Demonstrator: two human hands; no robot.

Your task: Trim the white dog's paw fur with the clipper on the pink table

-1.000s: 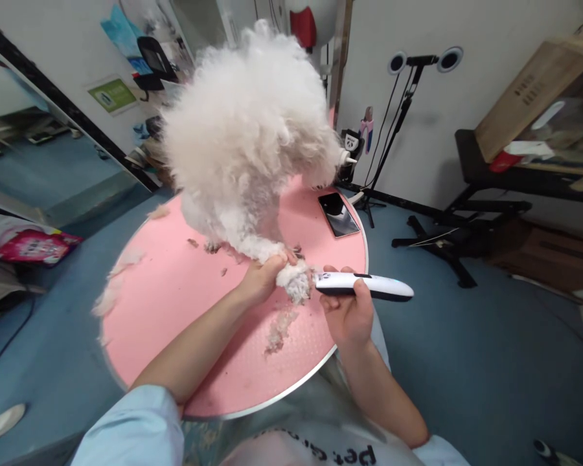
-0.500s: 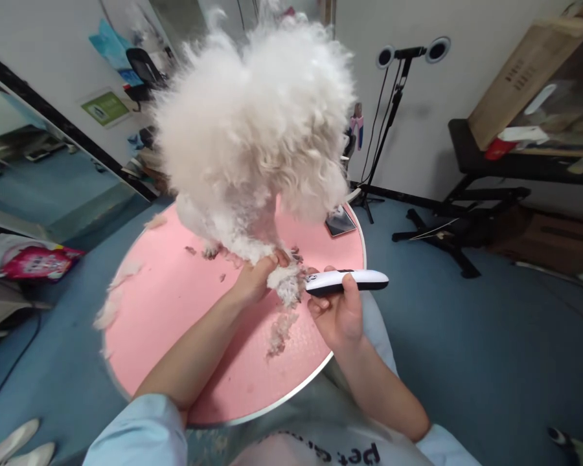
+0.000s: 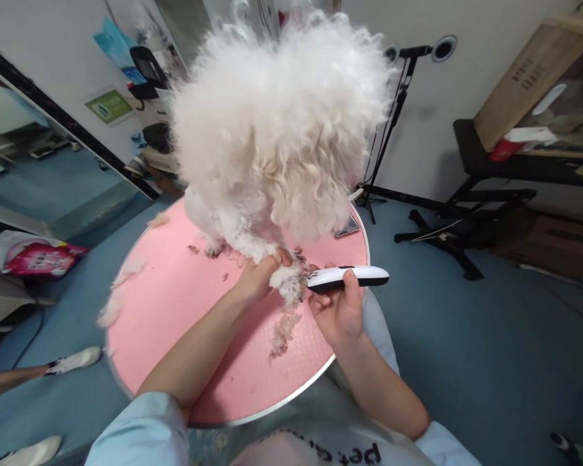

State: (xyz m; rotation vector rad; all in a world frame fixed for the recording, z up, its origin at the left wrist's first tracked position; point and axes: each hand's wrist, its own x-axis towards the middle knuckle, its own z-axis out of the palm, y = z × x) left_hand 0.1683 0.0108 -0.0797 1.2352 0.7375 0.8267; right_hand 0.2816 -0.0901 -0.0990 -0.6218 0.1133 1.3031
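Observation:
A fluffy white dog (image 3: 272,129) stands on a round pink table (image 3: 184,304), its head lowered toward me. My left hand (image 3: 257,278) is wrapped around the dog's front paw (image 3: 287,283), lifting it off the table. My right hand (image 3: 337,307) grips a white and black electric clipper (image 3: 347,276), its head touching the paw's fur. Clipped white fur (image 3: 282,330) lies on the table just below the paw.
A phone (image 3: 348,226) lies on the table's far right edge, partly hidden by the dog. More fur tufts (image 3: 116,294) sit at the left rim. A black stand (image 3: 393,129) and bench (image 3: 490,175) are to the right. Another person's white-shoed foot (image 3: 75,360) is on the blue floor at left.
The dog has lowered and turned its head toward me, covering most of the phone. The clipper has drawn in closer to the paw. A person's foot has come in at the lower left.

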